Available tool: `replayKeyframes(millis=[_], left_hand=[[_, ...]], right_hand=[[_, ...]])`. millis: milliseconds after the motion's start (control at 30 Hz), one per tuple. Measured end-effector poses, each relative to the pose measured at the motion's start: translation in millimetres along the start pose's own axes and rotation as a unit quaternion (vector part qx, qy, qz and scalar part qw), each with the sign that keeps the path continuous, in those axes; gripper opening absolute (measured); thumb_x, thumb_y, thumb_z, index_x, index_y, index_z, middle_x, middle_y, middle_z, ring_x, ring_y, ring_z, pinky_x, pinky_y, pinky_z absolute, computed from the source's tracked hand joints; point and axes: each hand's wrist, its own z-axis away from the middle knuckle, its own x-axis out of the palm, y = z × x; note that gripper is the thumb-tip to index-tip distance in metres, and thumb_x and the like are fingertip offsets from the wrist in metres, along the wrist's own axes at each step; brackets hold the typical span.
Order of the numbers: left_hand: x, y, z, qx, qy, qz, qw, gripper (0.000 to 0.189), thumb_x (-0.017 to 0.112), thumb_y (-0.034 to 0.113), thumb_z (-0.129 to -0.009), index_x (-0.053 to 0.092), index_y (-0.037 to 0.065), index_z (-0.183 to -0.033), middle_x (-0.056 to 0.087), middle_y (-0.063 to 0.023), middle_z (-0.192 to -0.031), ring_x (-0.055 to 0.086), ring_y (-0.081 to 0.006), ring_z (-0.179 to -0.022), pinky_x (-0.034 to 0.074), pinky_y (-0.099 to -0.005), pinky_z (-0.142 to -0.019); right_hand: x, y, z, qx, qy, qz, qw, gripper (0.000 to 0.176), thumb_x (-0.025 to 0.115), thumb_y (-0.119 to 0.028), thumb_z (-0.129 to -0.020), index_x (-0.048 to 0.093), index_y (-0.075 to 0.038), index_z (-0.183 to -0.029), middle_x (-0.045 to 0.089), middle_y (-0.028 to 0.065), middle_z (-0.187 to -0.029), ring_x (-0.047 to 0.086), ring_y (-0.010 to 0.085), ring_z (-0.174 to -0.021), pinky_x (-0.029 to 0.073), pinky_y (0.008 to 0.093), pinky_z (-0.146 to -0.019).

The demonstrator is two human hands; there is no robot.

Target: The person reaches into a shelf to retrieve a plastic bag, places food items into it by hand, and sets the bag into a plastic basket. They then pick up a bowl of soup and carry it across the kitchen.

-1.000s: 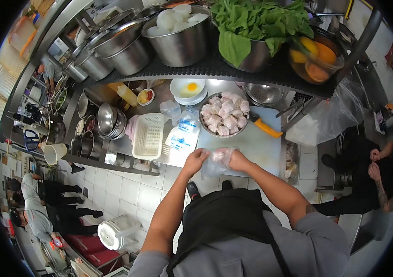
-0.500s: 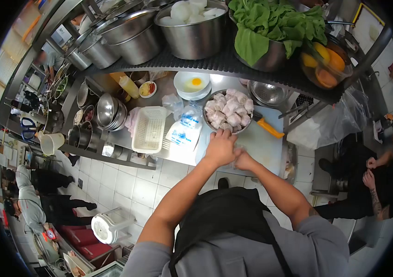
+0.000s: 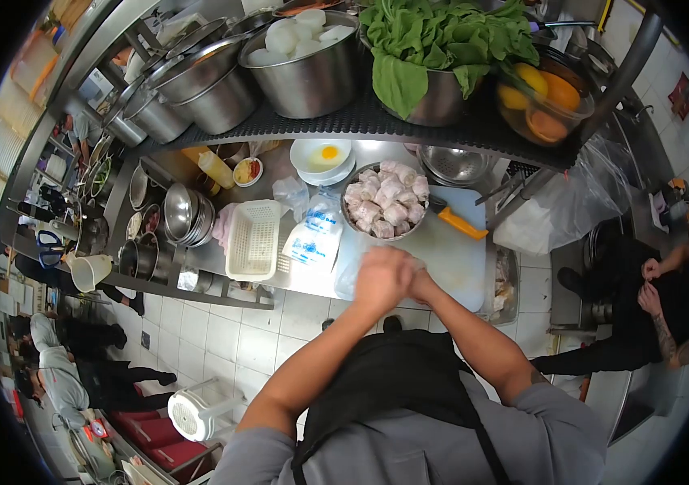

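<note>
Close together over the front of the white cutting board (image 3: 458, 275) are my left hand (image 3: 383, 279) and my right hand (image 3: 420, 286). Motion blurs my left hand, and its fingers cannot be made out. My right hand looks closed beside it, near some clear plastic whose outline is faint; what it grips is hidden. Just beyond them a metal bowl (image 3: 350, 220) holds pale raw meat pieces (image 3: 394, 204). A knife with an orange handle (image 3: 462, 222) lies on the board right of the bowl. Left of the board is a white plastic bag with blue print (image 3: 314, 236).
A white basket (image 3: 253, 242) and stacked metal bowls (image 3: 187, 212) stand at left. Behind is a bowl with an egg (image 3: 322, 156). A shelf (image 3: 320, 128) holding pots and leafy greens (image 3: 450, 48) overhangs the counter. Other people stand at right and far left.
The view has shifted a little. My left hand has drawn back from the rim of the meat bowl, and both hands are now in front of it.
</note>
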Motion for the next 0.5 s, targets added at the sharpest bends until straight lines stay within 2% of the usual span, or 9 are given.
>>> replayKeyframes(millis=[33, 100, 167, 200, 300, 367, 400, 433, 500], left_hand=[[-12, -9, 3, -0.030, 0.060, -0.005, 0.998, 0.020, 0.069, 0.015, -0.082, 0.066, 0.002, -0.097, 0.065, -0.0177, -0.095, 0.060, -0.0369, -0.090, 0.048, -0.0443, -0.083], [-6, -65, 24, -0.200, 0.118, 0.027, 0.972, 0.032, 0.071, 0.025, -0.086, 0.066, 0.001, -0.106, 0.064, -0.0184, -0.105, 0.061, -0.0325, -0.093, 0.049, -0.0418, -0.084], [12, -115, 48, -0.345, 0.049, 0.126, 0.929, 0.040, 0.070, 0.031, -0.089, 0.064, 0.000, -0.114, 0.065, -0.0155, -0.104, 0.061, -0.0239, -0.088, 0.050, -0.0371, -0.077], [10, -119, 49, -0.402, 0.015, 0.205, 0.892, 0.042, 0.070, 0.031, -0.089, 0.064, -0.001, -0.115, 0.065, -0.0133, -0.100, 0.061, -0.0204, -0.084, 0.049, -0.0348, -0.073], [12, -132, 41, -0.362, -0.092, 0.233, 0.898, 0.037, 0.070, 0.031, -0.090, 0.067, -0.002, -0.108, 0.064, -0.0062, -0.083, 0.056, -0.0148, -0.071, 0.045, -0.0315, -0.066], [22, -147, 37, -0.358, -0.117, 0.245, 0.893, 0.034, 0.070, 0.030, -0.090, 0.069, -0.001, -0.102, 0.060, -0.0029, -0.073, 0.052, -0.0140, -0.066, 0.043, -0.0309, -0.063], [23, -150, 33, -0.356, -0.128, 0.251, 0.891, 0.033, 0.070, 0.030, -0.090, 0.070, -0.001, -0.099, 0.058, -0.0013, -0.068, 0.050, -0.0137, -0.063, 0.042, -0.0305, -0.061], [25, -150, 30, -0.347, -0.109, 0.228, 0.903, 0.031, 0.071, 0.030, -0.089, 0.071, -0.001, -0.089, 0.059, -0.0002, -0.065, 0.049, -0.0125, -0.061, 0.043, -0.0307, -0.060], [25, -152, 26, -0.329, -0.104, 0.205, 0.916, 0.031, 0.072, 0.030, -0.089, 0.071, -0.001, -0.087, 0.060, -0.0008, -0.067, 0.050, -0.0117, -0.062, 0.043, -0.0305, -0.060]], right_hand=[[0, 0, -3, -0.007, 0.003, 0.025, 1.000, 0.044, 0.070, -0.018, -0.087, 0.056, -0.004, -0.127, 0.066, 0.0134, -0.119, 0.062, 0.0239, -0.110, 0.050, 0.0354, -0.094], [0, 0, -8, -0.019, 0.012, 0.090, 0.996, 0.044, 0.070, -0.018, -0.088, 0.056, -0.004, -0.128, 0.066, 0.0120, -0.120, 0.062, 0.0221, -0.111, 0.050, 0.0350, -0.094], [4, -5, -7, -0.038, 0.036, 0.221, 0.974, 0.045, 0.072, -0.021, -0.087, 0.057, -0.005, -0.127, 0.066, 0.0127, -0.118, 0.063, 0.0239, -0.107, 0.050, 0.0357, -0.092], [6, -1, -9, -0.021, 0.022, 0.227, 0.973, 0.046, 0.073, -0.021, -0.087, 0.057, -0.006, -0.127, 0.066, 0.0122, -0.118, 0.063, 0.0228, -0.107, 0.050, 0.0348, -0.093], [16, 9, -14, 0.028, -0.016, 0.235, 0.972, 0.046, 0.074, -0.022, -0.087, 0.059, -0.008, -0.128, 0.066, 0.0111, -0.118, 0.062, 0.0210, -0.107, 0.049, 0.0335, -0.094], [20, 9, -14, 0.056, -0.038, 0.229, 0.971, 0.045, 0.074, -0.022, -0.086, 0.060, -0.008, -0.127, 0.067, 0.0112, -0.117, 0.063, 0.0219, -0.107, 0.049, 0.0348, -0.095], [21, 12, -15, 0.034, -0.039, 0.247, 0.968, 0.046, 0.073, -0.022, -0.087, 0.060, -0.009, -0.128, 0.067, 0.0114, -0.118, 0.063, 0.0224, -0.107, 0.049, 0.0353, -0.095], [21, 15, -15, 0.011, -0.040, 0.263, 0.964, 0.046, 0.073, -0.022, -0.087, 0.060, -0.009, -0.128, 0.067, 0.0116, -0.118, 0.063, 0.0230, -0.107, 0.048, 0.0357, -0.096], [23, 14, -15, -0.006, -0.061, 0.278, 0.959, 0.047, 0.073, -0.027, -0.086, 0.060, -0.010, -0.129, 0.067, 0.0124, -0.118, 0.063, 0.0251, -0.108, 0.048, 0.0365, -0.096]])
